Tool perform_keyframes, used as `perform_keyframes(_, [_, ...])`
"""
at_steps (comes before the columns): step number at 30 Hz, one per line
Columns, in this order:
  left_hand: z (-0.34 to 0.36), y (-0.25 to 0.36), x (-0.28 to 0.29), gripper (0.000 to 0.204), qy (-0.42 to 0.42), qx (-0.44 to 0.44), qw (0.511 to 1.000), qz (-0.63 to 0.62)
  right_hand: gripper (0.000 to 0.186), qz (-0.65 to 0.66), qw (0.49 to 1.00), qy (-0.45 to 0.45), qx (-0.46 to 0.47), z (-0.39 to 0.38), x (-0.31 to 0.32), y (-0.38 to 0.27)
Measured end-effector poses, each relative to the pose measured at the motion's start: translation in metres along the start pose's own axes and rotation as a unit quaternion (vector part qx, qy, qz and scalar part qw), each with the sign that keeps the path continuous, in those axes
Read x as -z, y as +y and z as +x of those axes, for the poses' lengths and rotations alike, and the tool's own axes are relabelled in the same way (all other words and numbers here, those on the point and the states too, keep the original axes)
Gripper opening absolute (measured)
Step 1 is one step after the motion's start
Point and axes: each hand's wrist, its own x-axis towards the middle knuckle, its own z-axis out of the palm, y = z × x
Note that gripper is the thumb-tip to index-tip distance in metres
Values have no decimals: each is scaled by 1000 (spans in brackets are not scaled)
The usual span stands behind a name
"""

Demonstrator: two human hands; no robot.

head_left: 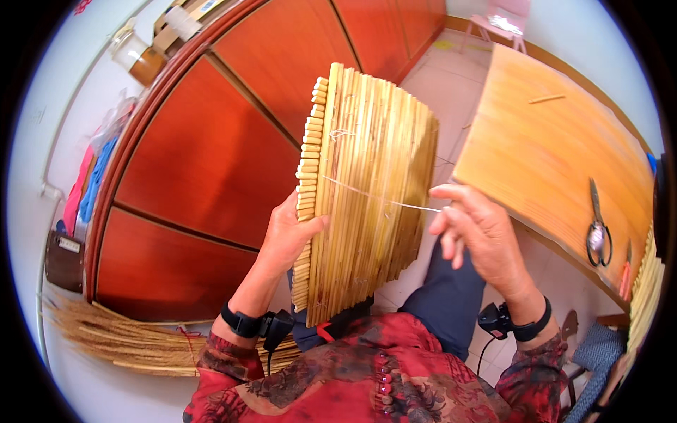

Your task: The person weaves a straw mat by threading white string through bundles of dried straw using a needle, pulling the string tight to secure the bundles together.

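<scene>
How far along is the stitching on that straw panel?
Done: many stalks already sit bound side by side in the straw panel. In hand: the left hand grips its edge while the right hand pulls a thread taut across it. Left: loose straw lies on the floor, scissors unused on the table.

The scene was brightly and evenly lit, daylight-like; a pale sheen lay on the orange table (557,141) and a soft glare on the red cabinet doors (211,155); shadows were faint; the fisheye lens bent straight edges toward the rim, with black corners around the circular view; the centre was sharp; the outer edges looked softer and slightly smeared.
</scene>
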Motion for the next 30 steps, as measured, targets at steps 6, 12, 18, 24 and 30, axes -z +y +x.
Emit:
perform_keyframes(6, [-50,41,27,42,38,18,999,24,9,-162,958,-96,214,37,-71,-16])
perform_keyframes(12, [-72,43,35,40,48,6,998,39,8,-223,864,-40,449,68,-112,5])
perform_keyframes(18, [-77,40,39,44,22,-6,999,24,11,-301,828,-7,473,61,-121,12])
perform_keyframes(24, [-78,36,43,44,17,-11,1000,13,13,-271,830,19,487,59,-126,15])
perform_keyframes(30, [-80,38,42,41,20,9,1000,6,23,-302,821,6,484,55,-124,15])
